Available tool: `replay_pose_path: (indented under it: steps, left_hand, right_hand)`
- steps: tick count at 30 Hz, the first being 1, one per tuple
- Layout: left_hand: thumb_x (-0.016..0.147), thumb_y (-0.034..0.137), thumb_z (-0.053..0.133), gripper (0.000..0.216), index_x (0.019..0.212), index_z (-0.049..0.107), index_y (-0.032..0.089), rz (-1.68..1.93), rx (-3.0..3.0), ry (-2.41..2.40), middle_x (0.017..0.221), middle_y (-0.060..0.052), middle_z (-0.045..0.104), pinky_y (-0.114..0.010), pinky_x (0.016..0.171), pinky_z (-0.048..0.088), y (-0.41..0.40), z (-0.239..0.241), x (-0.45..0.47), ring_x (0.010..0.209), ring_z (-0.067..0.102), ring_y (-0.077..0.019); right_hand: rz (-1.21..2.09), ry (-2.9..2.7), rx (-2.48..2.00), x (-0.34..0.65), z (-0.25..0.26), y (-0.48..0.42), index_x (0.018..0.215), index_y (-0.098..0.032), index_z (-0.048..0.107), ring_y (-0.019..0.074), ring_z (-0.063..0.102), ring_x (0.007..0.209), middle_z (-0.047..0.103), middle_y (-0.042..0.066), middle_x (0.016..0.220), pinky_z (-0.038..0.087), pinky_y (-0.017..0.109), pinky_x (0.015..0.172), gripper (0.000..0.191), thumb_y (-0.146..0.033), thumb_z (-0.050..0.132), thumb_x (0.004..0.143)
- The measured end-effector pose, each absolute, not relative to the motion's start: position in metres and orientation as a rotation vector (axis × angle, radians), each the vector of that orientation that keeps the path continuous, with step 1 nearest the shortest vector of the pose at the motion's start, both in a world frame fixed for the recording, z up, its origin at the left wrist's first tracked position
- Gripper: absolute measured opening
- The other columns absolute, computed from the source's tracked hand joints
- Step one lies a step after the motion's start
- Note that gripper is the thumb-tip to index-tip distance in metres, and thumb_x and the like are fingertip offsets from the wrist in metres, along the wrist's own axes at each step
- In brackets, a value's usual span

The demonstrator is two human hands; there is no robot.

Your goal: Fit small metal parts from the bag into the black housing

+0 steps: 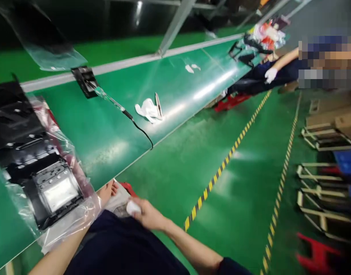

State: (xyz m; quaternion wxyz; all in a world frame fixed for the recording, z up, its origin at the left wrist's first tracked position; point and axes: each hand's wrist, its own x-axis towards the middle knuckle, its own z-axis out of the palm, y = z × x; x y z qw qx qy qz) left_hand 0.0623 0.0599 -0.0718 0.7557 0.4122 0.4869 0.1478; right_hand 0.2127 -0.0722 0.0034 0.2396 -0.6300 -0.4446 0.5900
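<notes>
My right hand [149, 214] is closed around a small white rounded object [133, 208] in front of my body. It is blurred, so I cannot tell its kind. My left hand [107, 192] is at the table's near edge with its fingers curled in. A pale sheet-like thing [119, 198] lies right beside those fingers, and whether they grip it is unclear. Close by on the left, black device parts with a silver panel [61, 193] rest on clear plastic wrapping [86, 206].
On the green table [112, 152] lie a white glove [148, 110], tweezers [158, 105] and a tool with a black cord [115, 102]. Another person's gloved hand [271, 75] shows at the far right. Striped tape [221, 168] marks the floor; metal frames [321, 191] stand right.
</notes>
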Motion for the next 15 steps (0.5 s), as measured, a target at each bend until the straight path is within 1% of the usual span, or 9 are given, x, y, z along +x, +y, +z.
replay_pose_path:
  steps: [1,3,4,6,8,10,13,15]
  left_hand:
    - [0.061,0.088,0.053,0.078,0.073,0.053,0.011,0.299,0.871,1.106,0.067,-0.006,0.061,-0.025,0.047,0.048,0.058,-0.069,0.061,0.054,0.058,-0.0143]
    - [0.054,0.090,0.057,0.082,0.080,0.053,0.012,0.270,0.803,1.155,0.078,-0.011,0.065,-0.028,0.056,0.054,0.054,-0.059,0.061,0.066,0.064,-0.0189]
    - [0.053,0.087,0.061,0.081,0.082,0.054,0.011,0.261,0.757,1.151,0.086,-0.013,0.066,-0.029,0.063,0.056,0.052,-0.052,0.062,0.075,0.066,-0.0206]
    - [0.054,0.077,0.072,0.076,0.084,0.057,0.009,0.242,0.632,1.093,0.101,-0.017,0.065,-0.032,0.077,0.058,0.049,-0.037,0.066,0.091,0.066,-0.0237]
    - [0.053,0.069,0.079,0.074,0.088,0.061,0.006,0.217,0.519,1.034,0.110,-0.018,0.063,-0.035,0.083,0.057,0.048,-0.025,0.069,0.100,0.063,-0.0259]
    - [0.052,0.065,0.082,0.075,0.093,0.063,0.006,0.202,0.459,1.011,0.112,-0.017,0.062,-0.036,0.086,0.056,0.047,-0.020,0.070,0.103,0.061,-0.0254]
    - [0.054,0.062,0.083,0.069,0.091,0.063,0.008,0.187,0.480,0.989,0.103,-0.012,0.063,-0.031,0.087,0.054,0.048,-0.024,0.069,0.099,0.059,-0.0191]
    - [0.058,0.065,0.079,0.066,0.089,0.061,0.010,0.151,0.562,0.963,0.096,-0.008,0.061,-0.026,0.084,0.052,0.048,-0.030,0.067,0.093,0.056,-0.0148]
  right_hand:
    - [1.561,-1.028,-1.690,0.214,-0.006,-0.072,0.115,-0.008,0.054,0.0217,0.054,0.097,0.055,0.010,0.105,0.046,0.030,0.091,0.042,-0.032,0.049,0.081]
    - [1.495,-0.718,-1.587,0.210,-0.025,-0.070,0.127,-0.007,0.042,0.0236,0.052,0.107,0.050,0.014,0.118,0.047,0.031,0.093,0.062,-0.054,0.042,0.086]
    - [1.466,-0.599,-1.541,0.206,-0.033,-0.069,0.131,-0.007,0.036,0.0243,0.049,0.113,0.046,0.016,0.125,0.046,0.032,0.096,0.070,-0.060,0.041,0.086]
    - [1.410,-0.422,-1.474,0.195,-0.045,-0.066,0.132,-0.008,0.031,0.0247,0.046,0.120,0.041,0.017,0.131,0.043,0.032,0.101,0.078,-0.068,0.047,0.084]
    - [1.363,-0.313,-1.444,0.185,-0.052,-0.062,0.131,-0.009,0.035,0.0248,0.045,0.120,0.042,0.016,0.130,0.041,0.031,0.104,0.081,-0.070,0.057,0.082]
    - [1.342,-0.259,-1.427,0.180,-0.055,-0.059,0.129,-0.009,0.041,0.0243,0.047,0.117,0.046,0.014,0.127,0.040,0.031,0.105,0.083,-0.070,0.065,0.079]
    - [1.364,-0.267,-1.410,0.177,-0.059,-0.053,0.129,-0.009,0.050,0.0236,0.050,0.114,0.049,0.012,0.123,0.040,0.032,0.105,0.083,-0.071,0.070,0.078]
    - [1.386,-0.316,-1.409,0.177,-0.062,-0.050,0.128,-0.009,0.055,0.0236,0.049,0.114,0.050,0.011,0.123,0.038,0.033,0.108,0.082,-0.071,0.072,0.078]
